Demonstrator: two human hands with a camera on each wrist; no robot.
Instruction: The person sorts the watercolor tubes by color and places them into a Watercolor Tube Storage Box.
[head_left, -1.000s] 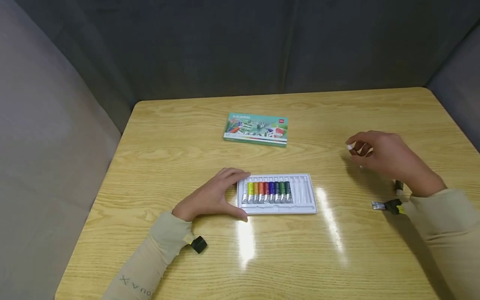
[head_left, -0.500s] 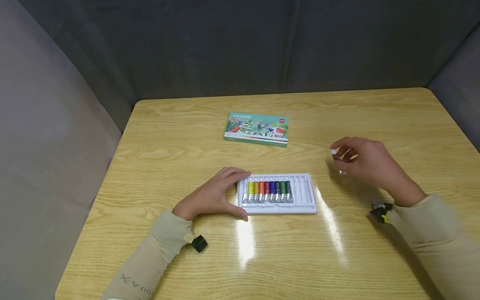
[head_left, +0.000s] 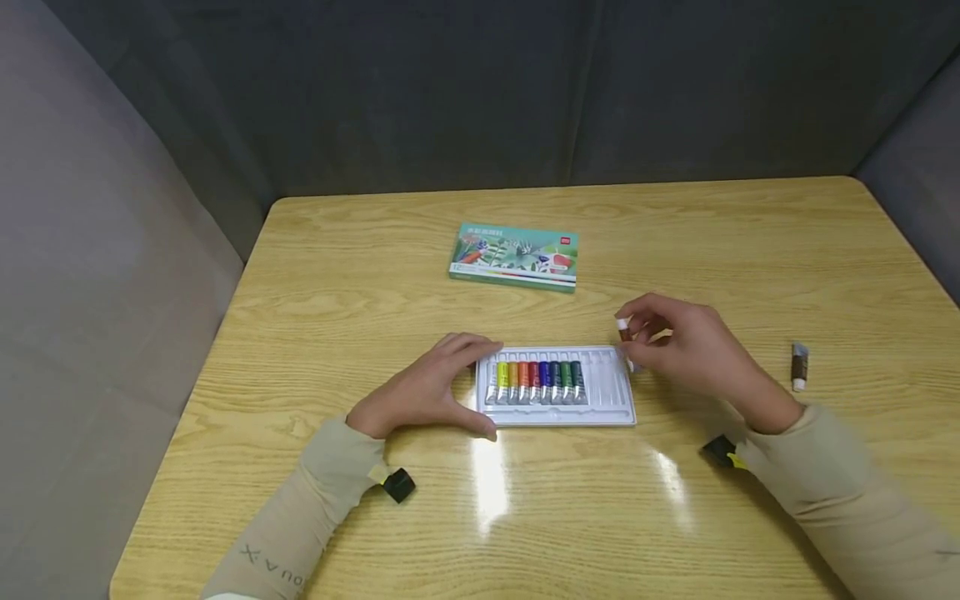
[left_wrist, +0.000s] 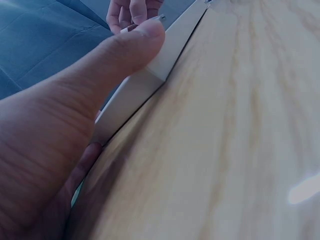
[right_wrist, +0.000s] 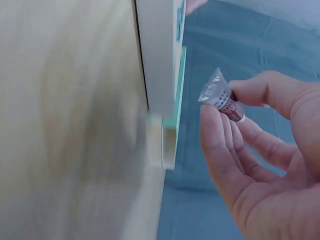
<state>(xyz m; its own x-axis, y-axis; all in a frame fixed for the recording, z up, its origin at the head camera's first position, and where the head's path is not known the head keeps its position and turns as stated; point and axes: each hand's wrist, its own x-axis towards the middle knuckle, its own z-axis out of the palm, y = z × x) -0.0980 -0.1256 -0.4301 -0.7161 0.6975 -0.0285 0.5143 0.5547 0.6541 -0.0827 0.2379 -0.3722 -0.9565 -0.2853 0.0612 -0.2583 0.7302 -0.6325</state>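
A white plastic tray (head_left: pixel 555 421) lies on the table with a row of paint tubes (head_left: pixel 534 383) in it; slots at its right end hold no tube. My left hand (head_left: pixel 431 387) spans the tray's left end, thumb at the near corner and fingers at the far one. In the left wrist view that thumb lies against the tray's side wall (left_wrist: pixel 135 97). Between thumb and fingers my right hand (head_left: pixel 686 346) pinches a reddish-brown paint tube (right_wrist: pixel 230 107), white cap pointing away, just off the tray's right end. Part of the tube is hidden by the fingers.
A green illustrated paint box (head_left: pixel 513 258) lies behind the tray. Another dark brown paint tube (head_left: pixel 800 367) lies on the wooden table (head_left: pixel 555 517) at the right. Dark cloth (head_left: pixel 420 100) stands along the back edge.
My right hand has carried the reddish-brown tube leftward to the tray's right end, uncovering the dark brown tube on the table. The left hand and tray have stayed in place.
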